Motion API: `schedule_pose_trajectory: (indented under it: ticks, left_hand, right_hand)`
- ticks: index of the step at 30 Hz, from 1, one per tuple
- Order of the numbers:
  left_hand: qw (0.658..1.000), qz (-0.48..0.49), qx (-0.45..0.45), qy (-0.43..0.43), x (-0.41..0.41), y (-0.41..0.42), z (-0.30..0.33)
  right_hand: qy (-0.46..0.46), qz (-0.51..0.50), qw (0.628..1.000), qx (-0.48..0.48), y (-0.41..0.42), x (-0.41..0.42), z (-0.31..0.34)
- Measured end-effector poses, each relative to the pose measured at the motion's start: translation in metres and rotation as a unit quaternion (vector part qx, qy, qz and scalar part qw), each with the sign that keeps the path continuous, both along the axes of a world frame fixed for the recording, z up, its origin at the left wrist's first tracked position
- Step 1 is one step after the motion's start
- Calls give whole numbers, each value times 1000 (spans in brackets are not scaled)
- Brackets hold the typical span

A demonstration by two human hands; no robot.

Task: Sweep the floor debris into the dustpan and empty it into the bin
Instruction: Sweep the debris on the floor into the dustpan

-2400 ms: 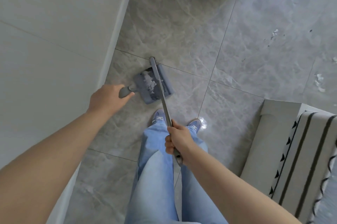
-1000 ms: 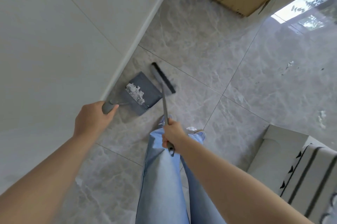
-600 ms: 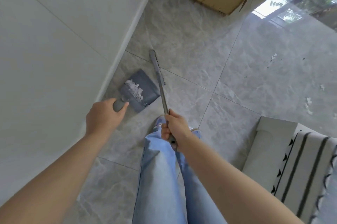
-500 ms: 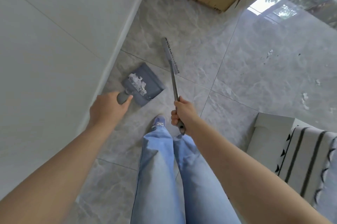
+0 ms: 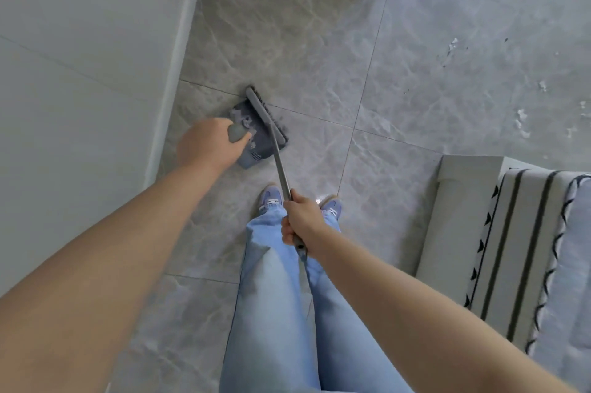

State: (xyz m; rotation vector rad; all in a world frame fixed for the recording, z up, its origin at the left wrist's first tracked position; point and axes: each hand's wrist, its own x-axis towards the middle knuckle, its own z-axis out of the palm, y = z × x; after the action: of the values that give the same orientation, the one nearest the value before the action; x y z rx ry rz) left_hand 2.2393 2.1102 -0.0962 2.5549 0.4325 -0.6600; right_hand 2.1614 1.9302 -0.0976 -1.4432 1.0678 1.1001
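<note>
I see glossy grey marble-look floor tiles (image 5: 287, 41), white wall (image 5: 80, 57) | left hand (image 5: 208, 144) grips grey plastic dustpan (image 5: 256, 149) handle | right hand (image 5: 302, 220) grips grey long-handled broom (image 5: 267, 114), head beyond fingers at pan mouth | white debris scraps (image 5: 521, 116) far right

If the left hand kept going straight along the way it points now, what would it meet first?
Most likely the dustpan, whose handle the left hand grips; beyond it the broom head, though depth is unclear.
</note>
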Motion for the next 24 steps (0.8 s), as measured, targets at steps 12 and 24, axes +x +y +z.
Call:
schedule_pose_trajectory:
  ticks: [12,24]
  left_hand:
    - [983,-180,17,-28,40,-76,0]
    - [964,-267,6,-1,59,-199,-7]
  right_hand:
    - [-44,-144,984,-98,-153,26,-3]
    - [34,-242,970,22,-160,-15,-15]
